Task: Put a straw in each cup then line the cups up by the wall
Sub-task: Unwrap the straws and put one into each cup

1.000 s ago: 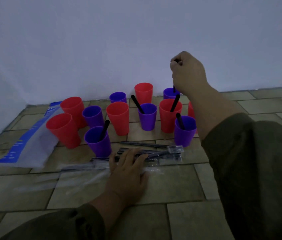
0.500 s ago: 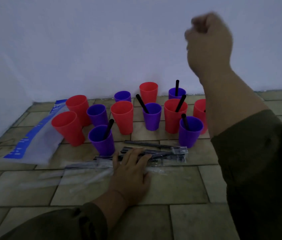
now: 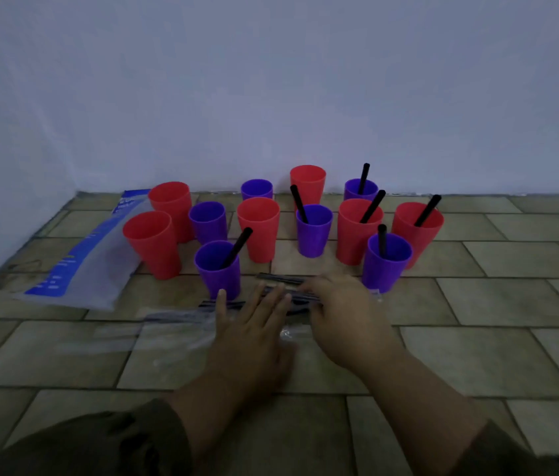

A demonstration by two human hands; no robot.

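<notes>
**Straw pick-up, seventh cup pending**

Loose black straws (image 3: 281, 280) lie on the tile just in front of the cups; six cups hold one, six stand empty. Single out one straw and lift it clear of the clear wrapper (image 3: 175, 334). Your left hand (image 3: 254, 334) lies flat, fingers spread, pinning the wrapper. Your right hand (image 3: 343, 314) reaches palm-down over the pile, fingers curled; whether it grips a straw yet, I cannot tell.

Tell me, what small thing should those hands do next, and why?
Probably the right hand should pick one black straw from the loose straws under its fingers and carry it to a cup without one, such as the nearest empty red cup. Six cups have straws and six are empty, and the left hand lies flat on the clear wrapper, pinning it.
</notes>
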